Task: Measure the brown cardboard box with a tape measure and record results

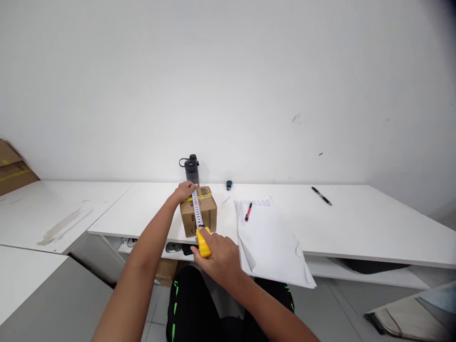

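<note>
The yellow tape measure point(204, 243) is clasped in the right grip point(221, 256), its blade point(197, 209) laid over the cardboard box point(209, 217) on the desk point(349, 223). If the far end is lost by the left grip point(184, 191), whose closure cannot be told, recoil could be caused.

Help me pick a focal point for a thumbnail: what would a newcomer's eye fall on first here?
Probably the bright yellow tape measure in the right hand, its white blade stretching over the cardboard box to the left hand at the box's far edge. Next might come the red pen on the white papers right of the box, and the dark bottle behind it.
</note>
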The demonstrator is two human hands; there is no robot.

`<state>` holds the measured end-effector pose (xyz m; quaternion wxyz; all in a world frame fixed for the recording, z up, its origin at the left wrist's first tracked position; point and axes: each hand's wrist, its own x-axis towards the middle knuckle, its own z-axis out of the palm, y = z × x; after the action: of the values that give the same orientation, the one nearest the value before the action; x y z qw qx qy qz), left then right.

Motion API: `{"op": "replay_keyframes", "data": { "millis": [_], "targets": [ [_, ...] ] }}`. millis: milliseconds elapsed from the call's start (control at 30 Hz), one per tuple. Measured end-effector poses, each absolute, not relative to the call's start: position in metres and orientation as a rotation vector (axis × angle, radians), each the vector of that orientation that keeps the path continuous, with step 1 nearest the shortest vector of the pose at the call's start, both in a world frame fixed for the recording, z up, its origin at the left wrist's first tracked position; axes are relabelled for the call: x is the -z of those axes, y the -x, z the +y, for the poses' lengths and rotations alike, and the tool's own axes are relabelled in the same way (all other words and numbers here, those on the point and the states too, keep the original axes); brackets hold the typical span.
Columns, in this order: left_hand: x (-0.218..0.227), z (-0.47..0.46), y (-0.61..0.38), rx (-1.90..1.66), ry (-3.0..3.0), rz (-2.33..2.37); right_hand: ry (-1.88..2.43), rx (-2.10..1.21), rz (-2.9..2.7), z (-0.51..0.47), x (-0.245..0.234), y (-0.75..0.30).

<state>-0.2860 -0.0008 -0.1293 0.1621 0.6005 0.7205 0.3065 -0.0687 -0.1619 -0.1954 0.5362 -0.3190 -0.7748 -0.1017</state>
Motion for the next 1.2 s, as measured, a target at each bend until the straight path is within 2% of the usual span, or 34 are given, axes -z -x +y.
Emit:
{"op": "replay_keyframes", "data": {
  "millis": [333,867,1133,1200],
  "targets": [
    [0.147,-0.007,0.292,-1.016,-1.648,2.024,0.945,-0.075,-2.131,-0.131,0.184,0.082],
    [0.151,-0.008,0.294,-1.08,-1.659,1.986,1.024,-0.158,-2.106,-0.11,0.185,0.101],
    [0.125,-0.05,0.262,-1.485,-1.678,1.969,1.073,-0.167,-1.991,-0.101,0.208,0.088],
    [0.122,-0.071,0.244,-1.471,-1.737,1.949,1.115,-0.252,-1.908,-0.093,0.215,0.08]
  ]
}}
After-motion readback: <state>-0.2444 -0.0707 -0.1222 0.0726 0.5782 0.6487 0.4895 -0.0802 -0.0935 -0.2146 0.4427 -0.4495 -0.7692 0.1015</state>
